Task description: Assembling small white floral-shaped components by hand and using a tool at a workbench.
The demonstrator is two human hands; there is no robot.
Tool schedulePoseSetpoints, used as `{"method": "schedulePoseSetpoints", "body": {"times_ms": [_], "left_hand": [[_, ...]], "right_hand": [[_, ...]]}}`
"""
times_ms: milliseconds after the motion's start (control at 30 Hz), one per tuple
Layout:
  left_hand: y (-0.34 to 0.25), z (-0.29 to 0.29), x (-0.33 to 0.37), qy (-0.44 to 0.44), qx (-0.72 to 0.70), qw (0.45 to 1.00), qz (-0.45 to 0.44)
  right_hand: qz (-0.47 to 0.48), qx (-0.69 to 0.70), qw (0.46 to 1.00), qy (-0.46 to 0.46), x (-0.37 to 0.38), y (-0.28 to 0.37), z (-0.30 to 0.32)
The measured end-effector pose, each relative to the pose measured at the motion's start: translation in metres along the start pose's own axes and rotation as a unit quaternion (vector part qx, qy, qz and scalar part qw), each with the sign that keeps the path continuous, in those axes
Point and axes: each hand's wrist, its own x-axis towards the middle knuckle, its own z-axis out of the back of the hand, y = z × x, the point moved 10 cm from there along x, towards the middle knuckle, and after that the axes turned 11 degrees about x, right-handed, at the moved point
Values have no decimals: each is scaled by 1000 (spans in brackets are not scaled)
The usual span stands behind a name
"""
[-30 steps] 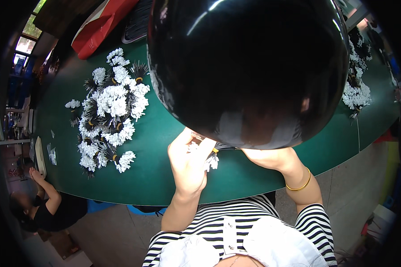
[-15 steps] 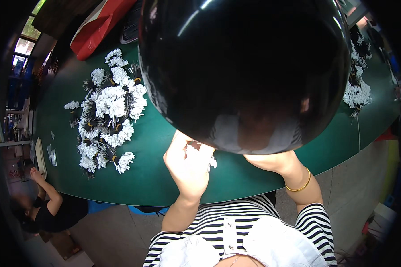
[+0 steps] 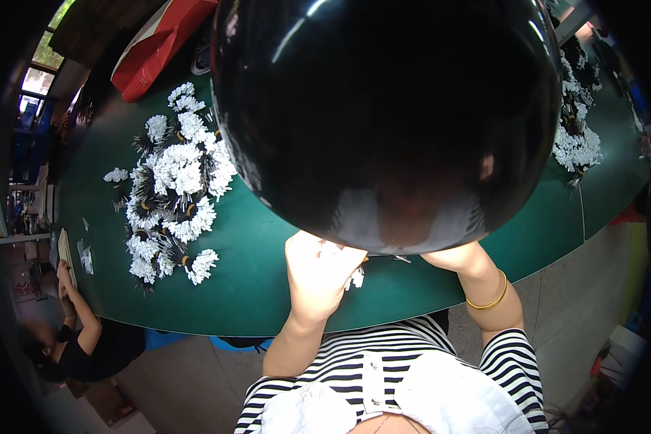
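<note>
My left hand [image 3: 318, 278] is closed over the near part of the table, its fingertips partly hidden by a large shiny black dome [image 3: 390, 130]. A small cluster of white connectors [image 3: 354, 278] sticks out beside its palm, apparently the end of a wire bundle in its grip. Across from it, my right hand [image 3: 454, 259], with a gold bangle at the wrist, reaches under the dome's lower edge, which hides its fingers. Between the hands a thin dark tip [image 3: 401, 258] shows. To the left lies a heap of black wire bundles [image 3: 177, 170] with white connector ends and yellowish bands.
The green table [image 3: 267, 304] curves along its near edge. More white-ended bundles [image 3: 577, 145] lie at the far right. A red bag [image 3: 148, 61] stands at the back left. At the left end, another person [image 3: 87, 343] in black sits with hands on the table edge.
My left hand has moved slightly right and turned, so its back covers the white ends seen earlier in its fingers. The right hand shifted slightly. The dome moved a little left.
</note>
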Motion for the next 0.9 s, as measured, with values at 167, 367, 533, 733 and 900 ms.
{"method": "schedulePoseSetpoints", "body": {"times_ms": [167, 367, 533, 733, 900], "left_hand": [[5, 7, -1, -43, -68, 997, 20], [11, 6, -1, -19, -101, 994, 50], [6, 3, -1, -14, -89, 995, 32], [3, 3, -1, -18, -64, 997, 32], [1, 13, -1, -70, -110, 991, 22]], "right_hand": [[-38, 15, 999, 4, 1, -4, 1], [-34, -25, 999, -7, 0, 2, 3], [-30, -47, 998, -20, 2, 14, 0], [5, -64, 998, -14, 0, 12, 0], [31, -67, 996, -54, -2, 15, 7]]}}
